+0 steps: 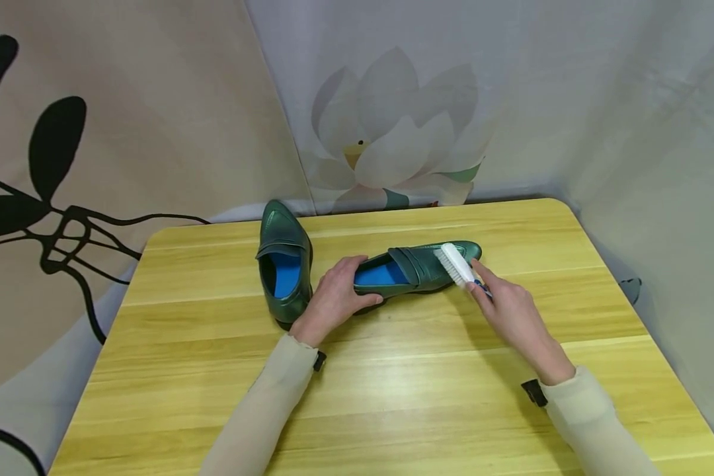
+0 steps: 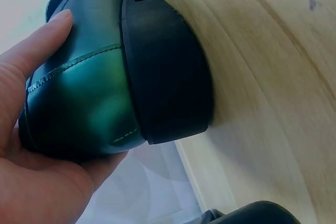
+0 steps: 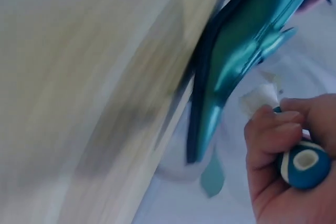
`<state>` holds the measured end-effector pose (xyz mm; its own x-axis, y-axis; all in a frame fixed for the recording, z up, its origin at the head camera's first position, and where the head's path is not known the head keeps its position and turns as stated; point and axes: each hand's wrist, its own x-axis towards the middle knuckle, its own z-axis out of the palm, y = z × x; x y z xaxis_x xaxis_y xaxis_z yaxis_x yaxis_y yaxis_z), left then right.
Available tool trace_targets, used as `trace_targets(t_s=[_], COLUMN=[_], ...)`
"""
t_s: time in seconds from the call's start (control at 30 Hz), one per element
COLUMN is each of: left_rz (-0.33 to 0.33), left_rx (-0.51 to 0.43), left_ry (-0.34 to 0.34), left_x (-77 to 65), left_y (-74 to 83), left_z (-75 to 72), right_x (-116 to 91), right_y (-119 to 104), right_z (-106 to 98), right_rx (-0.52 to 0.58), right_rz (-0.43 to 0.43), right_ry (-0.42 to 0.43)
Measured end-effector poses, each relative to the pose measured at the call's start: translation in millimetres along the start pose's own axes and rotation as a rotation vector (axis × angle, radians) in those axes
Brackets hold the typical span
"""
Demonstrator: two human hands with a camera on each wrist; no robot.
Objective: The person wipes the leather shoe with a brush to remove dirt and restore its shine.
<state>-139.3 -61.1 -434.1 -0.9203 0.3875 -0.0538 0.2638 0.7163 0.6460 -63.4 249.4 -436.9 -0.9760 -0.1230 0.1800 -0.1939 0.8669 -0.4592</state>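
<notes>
A dark green loafer (image 1: pixel 431 268) with a blue insole lies sideways on the table, toe to the right. My left hand (image 1: pixel 333 294) grips it around the heel end, thumb on the near side. In the left wrist view its thick black heel (image 2: pixel 170 72) shows beside the tabletop. My right hand (image 1: pixel 514 314) holds a white brush (image 1: pixel 454 263) by its blue-and-white handle (image 3: pixel 307 166). Its bristles are right at the loafer's upper, near the toe, in the head view. The matching loafer (image 1: pixel 282 241) stands to the left, toe pointing away, close to my left wrist.
The wooden table (image 1: pixel 404 410) has rounded far corners. Behind it hangs a pale curtain (image 1: pixel 559 99) printed with a lotus flower (image 1: pixel 393 125), and black leaf shapes (image 1: pixel 57 147) show at the left.
</notes>
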Motion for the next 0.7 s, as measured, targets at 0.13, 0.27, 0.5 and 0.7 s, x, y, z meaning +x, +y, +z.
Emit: trace_targets(t_s=[0.13,0.27,0.5,0.7], left_rz=[0.011,0.029,0.039,0.024], left_rx=[-0.007,0.002,0.017,0.013], left_ry=[0.008,0.021,0.021,0.012], left_x=[-1.2,-0.9,0.1,-1.0], left_y=[-0.5,0.4,-0.4,-1.2], left_z=[0.5,0.4,1.5,-0.2], right_x=[-3.1,5.5,51.3,46.5], right_y=[-17.5,-35.8,-57.5,-61.2], right_z=[6.5,14.5,18.5,15.2], right_rx=[0.036,0.014,-0.016,-0.029], right_rz=[-0.064,-0.102,-0.08,-0.09], right_ry=[-0.013,-0.011,-0.067,-0.09])
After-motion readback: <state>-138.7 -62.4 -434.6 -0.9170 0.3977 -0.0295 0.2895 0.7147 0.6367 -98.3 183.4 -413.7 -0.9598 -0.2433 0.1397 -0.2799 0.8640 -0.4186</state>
